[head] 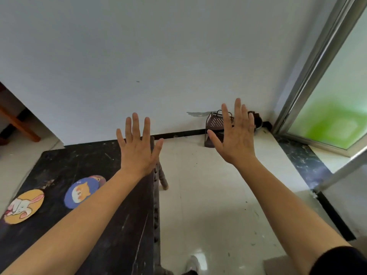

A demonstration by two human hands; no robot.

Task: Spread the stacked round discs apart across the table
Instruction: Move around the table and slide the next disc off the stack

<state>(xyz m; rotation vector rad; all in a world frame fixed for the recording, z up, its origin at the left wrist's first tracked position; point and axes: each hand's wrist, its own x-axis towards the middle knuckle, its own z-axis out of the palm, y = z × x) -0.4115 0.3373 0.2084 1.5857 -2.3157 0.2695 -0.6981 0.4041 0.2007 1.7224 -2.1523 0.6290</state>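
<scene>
Three round discs lie on the dark table (95, 155) at the left. An orange disc with a rabbit picture (24, 206) sits near the table's left edge. To its right, a blue disc with a cat picture (81, 192) overlaps a dark disc (98, 179) of which only a sliver shows. My left hand (137, 147) is raised above the table's right edge, fingers spread, holding nothing. My right hand (236, 135) is raised over the floor to the right, also spread and empty. My left forearm hides part of the blue disc.
A white wall stands behind the table. Pale floor tiles (208, 195) lie to the right, with a small brown wire rack (215, 126) against the wall. A sliding glass door (327, 116) is at far right. A wooden piece of furniture (17, 124) is at far left.
</scene>
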